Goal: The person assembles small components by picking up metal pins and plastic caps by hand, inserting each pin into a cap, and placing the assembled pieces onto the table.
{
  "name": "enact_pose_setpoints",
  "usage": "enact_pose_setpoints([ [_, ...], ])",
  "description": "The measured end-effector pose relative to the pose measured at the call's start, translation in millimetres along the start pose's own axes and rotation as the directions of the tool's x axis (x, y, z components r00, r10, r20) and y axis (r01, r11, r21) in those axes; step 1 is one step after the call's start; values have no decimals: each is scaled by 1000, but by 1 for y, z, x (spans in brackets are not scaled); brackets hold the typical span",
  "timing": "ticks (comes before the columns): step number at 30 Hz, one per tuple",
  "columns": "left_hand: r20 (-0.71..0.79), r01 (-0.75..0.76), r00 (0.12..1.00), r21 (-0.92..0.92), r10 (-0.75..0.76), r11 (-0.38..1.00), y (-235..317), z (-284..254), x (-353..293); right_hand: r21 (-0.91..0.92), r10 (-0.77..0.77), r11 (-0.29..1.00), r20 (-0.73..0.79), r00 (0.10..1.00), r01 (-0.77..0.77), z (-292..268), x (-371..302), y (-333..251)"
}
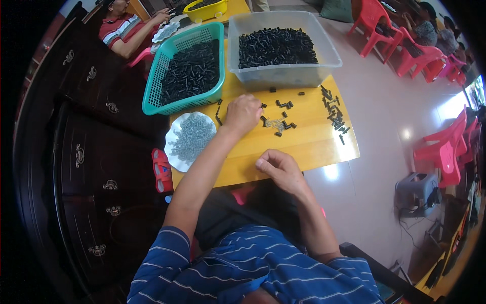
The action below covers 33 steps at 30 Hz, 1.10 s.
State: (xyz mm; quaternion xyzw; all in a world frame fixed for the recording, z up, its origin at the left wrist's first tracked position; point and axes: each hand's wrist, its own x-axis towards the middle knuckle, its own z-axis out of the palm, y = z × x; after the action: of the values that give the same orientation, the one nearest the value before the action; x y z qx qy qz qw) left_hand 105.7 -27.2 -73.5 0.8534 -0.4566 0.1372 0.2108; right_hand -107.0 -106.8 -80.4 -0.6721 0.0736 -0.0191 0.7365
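My left hand [244,112] is over the yellow table, its fingers curled inward beside small black cylindrical pieces [284,104]. Whatever its fingertips may hold is hidden. Closer to my body, my right hand [281,171] hovers by the table's front edge with thumb and fingers bent together. I cannot make out anything in it. A small heap of thin, pale metallic pieces [275,124] lies among loose black ones right of my left hand. Many similar pale pieces [192,137] fill a white scalloped plate [173,161] left of my left forearm.
At the back of the table [238,169] stand a green basket [148,104] and a translucent tub [283,77], both holding black pieces. More black parts [334,114] line the right edge. A red shoe [161,171] is left of the table. Another person [129,30] sits far left.
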Motion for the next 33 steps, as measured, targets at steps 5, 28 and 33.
enact_pose_setpoints([
  [5,-15,22,1000,-32,-22,999,2,-3,-2,-8,0,1000,-1,1000,0,-1,-1,-4],
  [28,147,-55,985,-245,93,968,62,-19,-34,-239,109,971,339,934,-26,-8,-8,-22],
  [33,151,-71,983,-229,107,971,58,-7,-40,-98,115,991,318,941,-88,-8,-8,-17],
])
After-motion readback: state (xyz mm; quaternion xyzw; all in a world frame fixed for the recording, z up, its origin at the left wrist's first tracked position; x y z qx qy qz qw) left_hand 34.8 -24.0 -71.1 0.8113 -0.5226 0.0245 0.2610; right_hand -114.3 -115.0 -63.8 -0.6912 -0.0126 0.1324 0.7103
